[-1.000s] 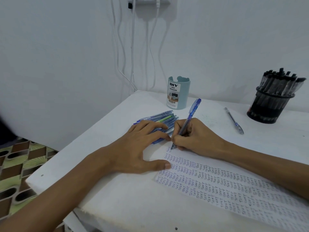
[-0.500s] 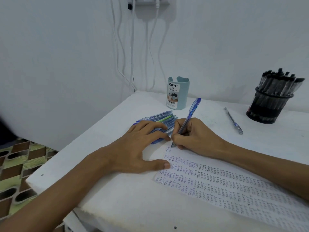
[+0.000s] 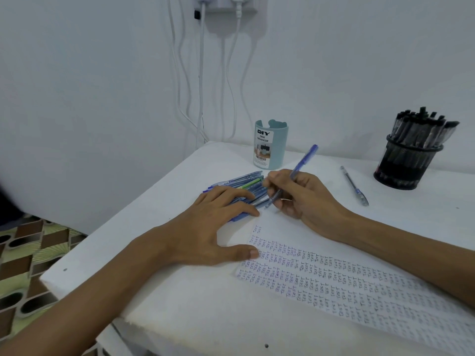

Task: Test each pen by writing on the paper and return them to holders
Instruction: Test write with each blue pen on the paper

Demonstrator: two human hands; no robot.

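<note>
Two hands are over the white counter (image 3: 164,312). The left hand (image 3: 213,227) lies flat with its fingers straight. Its fingers rest on the pile of pens (image 3: 244,182) and its thumb presses the left edge of the paper (image 3: 334,255). The right hand (image 3: 305,199) has its fingers curled round a blue pen (image 3: 299,169), pinching the lower barrel. The capped end tilts up and away, and the tip points down just beside the pile, past the top edge of the paper. It probably hangs clear of the surface, but the view is too soft to be sure.

The paper is covered in rows of small "TEST" words, with a short column started at its top left. The pile is mostly blue pens, with one green among them, lying flat between the hands and the teal holder (image 3: 270,147). That holder stands near the wall with no pens showing above its rim. The black mesh holder (image 3: 408,163), far right, is packed with dark-capped pens. A loose pen (image 3: 354,186) lies between the right hand and the mesh holder. White cables (image 3: 200,86) hang down the wall.
</note>
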